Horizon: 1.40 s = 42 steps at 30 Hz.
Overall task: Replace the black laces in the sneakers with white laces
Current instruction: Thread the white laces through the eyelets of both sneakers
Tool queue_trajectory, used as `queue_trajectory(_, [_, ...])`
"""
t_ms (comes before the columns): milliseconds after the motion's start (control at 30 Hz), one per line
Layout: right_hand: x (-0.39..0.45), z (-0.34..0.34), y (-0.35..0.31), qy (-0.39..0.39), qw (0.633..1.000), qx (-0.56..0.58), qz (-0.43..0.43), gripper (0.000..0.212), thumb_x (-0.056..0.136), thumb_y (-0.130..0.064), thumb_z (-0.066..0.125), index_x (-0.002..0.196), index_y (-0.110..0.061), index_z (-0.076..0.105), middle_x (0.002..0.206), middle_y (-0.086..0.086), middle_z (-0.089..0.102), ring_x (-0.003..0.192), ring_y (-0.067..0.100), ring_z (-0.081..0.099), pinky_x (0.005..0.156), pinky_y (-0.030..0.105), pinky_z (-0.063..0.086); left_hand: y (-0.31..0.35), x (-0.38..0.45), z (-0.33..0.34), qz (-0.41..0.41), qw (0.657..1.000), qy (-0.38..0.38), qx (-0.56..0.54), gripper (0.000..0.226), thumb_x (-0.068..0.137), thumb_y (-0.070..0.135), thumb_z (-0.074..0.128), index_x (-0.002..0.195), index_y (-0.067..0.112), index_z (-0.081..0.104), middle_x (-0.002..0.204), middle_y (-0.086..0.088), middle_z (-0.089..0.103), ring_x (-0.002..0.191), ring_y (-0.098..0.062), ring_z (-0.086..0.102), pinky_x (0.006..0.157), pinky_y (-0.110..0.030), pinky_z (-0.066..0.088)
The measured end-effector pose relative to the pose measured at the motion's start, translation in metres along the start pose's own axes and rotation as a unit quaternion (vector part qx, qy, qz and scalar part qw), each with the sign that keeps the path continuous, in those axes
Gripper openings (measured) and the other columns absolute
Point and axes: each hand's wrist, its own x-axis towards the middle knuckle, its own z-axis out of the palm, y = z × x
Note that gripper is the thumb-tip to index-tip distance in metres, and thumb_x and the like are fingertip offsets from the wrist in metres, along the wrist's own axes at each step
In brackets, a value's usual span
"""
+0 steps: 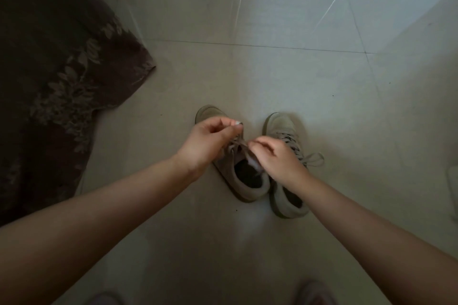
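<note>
Both forearms bare, reaching fwd & down from the bottom corners, converging toward centre. Left hand (208, 141): back of hand up, wrist bent a bit inward, fingers curled, thumb & forefinger pinched together at the tips. Right hand (277, 156): sits slightly lower & nearer, knuckles up, fingers curled in, fingertips pointing left toward the other hand. The hands are close together, not touching. Right hand is slightly blurred.

a home; pale tiled floor (272, 69); dark leaf-patterned rug (57, 69) on it
</note>
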Motion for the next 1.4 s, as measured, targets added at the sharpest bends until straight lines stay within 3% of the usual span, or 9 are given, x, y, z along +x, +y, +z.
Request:
queue_trajectory(167, [0.013,-0.011,-0.012,-0.024,0.999,0.005,-0.048,0.023,0.086,-0.015,0.066,0.103,-0.03,0.064,0.108,0.0,0.062,0.101,0.009,0.058,0.089,0.017,0.043,0.007,-0.007,-0.001,0.053,0.994,-0.071,0.071,0.009,0.086,0.0,0.062,0.094,0.002,0.066,0.052,0.016,0.061,0.049,0.009,0.053,0.049,-0.002,0.036])
queue_trajectory(300, [0.024,-0.022,-0.015,-0.045,0.993,-0.013,-0.107,0.019,0.082,-0.006,0.067,0.093,-0.022,0.07,0.103,0.001,0.066,0.102,0.02,0.063,0.098,0.043,0.047,0.004,-0.002,-0.007,0.096,0.989,-0.046,0.099,0.009,0.083,0.001,0.067,0.085,0.01,0.069,0.083,-0.01,0.068,0.078,-0.014,0.058,0.078,-0.026,0.046])
queue_trajectory(467, [0.022,-0.036,-0.028,-0.082,0.964,-0.133,-0.213,0.053,0.082,-0.002,0.066,0.126,-0.03,0.057,0.132,-0.008,0.051,0.123,0.011,0.05,0.106,0.03,0.04,0.004,-0.002,-0.006,0.149,0.97,-0.061,0.183,0.006,0.085,0.007,0.067,0.087,0.008,0.073,0.081,-0.012,0.069,0.071,-0.011,0.054,0.068,-0.022,0.042])
queue_trajectory(600, [0.023,-0.047,-0.031,-0.036,0.953,-0.221,-0.204,0.016,0.085,-0.015,0.067,0.099,-0.021,0.073,0.095,-0.003,0.069,0.091,0.017,0.064,0.084,0.039,0.05,0.002,0.001,-0.009,0.159,0.959,-0.025,0.232,0.01,0.083,0.016,0.071,0.092,0.01,0.073,0.063,-0.006,0.054,0.057,-0.007,0.042,0.056,-0.022,0.034])
queue_trajectory(767, [0.017,-0.062,-0.037,-0.139,0.986,0.01,-0.095,0.024,0.097,-0.007,0.049,0.095,-0.024,0.067,0.056,-0.008,0.047,0.052,0.007,0.048,0.065,0.022,0.05,-0.01,0.005,-0.017,0.162,0.942,0.043,0.291,0.017,0.094,0.011,0.054,0.094,0.004,0.07,0.076,-0.005,0.064,0.062,-0.008,0.052,0.058,-0.015,0.038])
queue_trajectory(833, [0.014,-0.055,-0.034,-0.162,0.978,0.132,-0.017,0.027,0.099,-0.005,0.041,0.099,-0.018,0.064,0.052,-0.009,0.03,0.044,0.005,0.027,0.044,0.018,0.029,-0.017,0.009,-0.021,0.139,0.927,0.045,0.346,0.017,0.094,0.016,0.053,0.092,0.011,0.07,0.069,0.004,0.059,0.059,-0.009,0.049,0.056,-0.022,0.036])
queue_trajectory(1033, [0.031,-0.076,0.007,0.066,0.987,0.1,0.108,0.026,0.094,-0.004,0.046,0.084,-0.021,0.064,0.046,-0.013,0.04,0.04,0.007,0.033,0.036,0.016,0.026,-0.028,0.012,-0.043,0.043,0.878,0.01,0.478,0.011,0.084,0.017,0.062,0.09,0.023,0.069,0.068,0.008,0.056,0.068,-0.012,0.055,0.058,-0.02,0.04])
queue_trajectory(1167, [0.028,-0.065,0.038,0.057,0.974,-0.206,0.074,0.018,0.087,-0.013,0.054,0.084,-0.027,0.065,0.093,0.006,0.068,0.083,0.026,0.061,0.076,0.029,0.048,-0.038,0.009,-0.057,0.009,0.881,-0.012,0.473,0.013,0.086,0.018,0.062,0.075,0.024,0.065,0.064,0.008,0.06,0.061,-0.011,0.054,0.053,-0.016,0.038])
queue_trajectory(1400, [0.025,-0.033,0.009,-0.097,0.909,-0.372,-0.158,0.05,0.087,-0.026,0.054,0.137,-0.026,0.047,0.137,-0.002,0.051,0.133,0.017,0.038,0.117,0.037,0.016,-0.032,0.011,-0.029,-0.046,0.916,-0.128,0.377,0.047,0.103,0.034,0.027,0.082,0.01,0.063,0.07,-0.006,0.069,0.072,-0.015,0.065,0.078,-0.024,0.046])
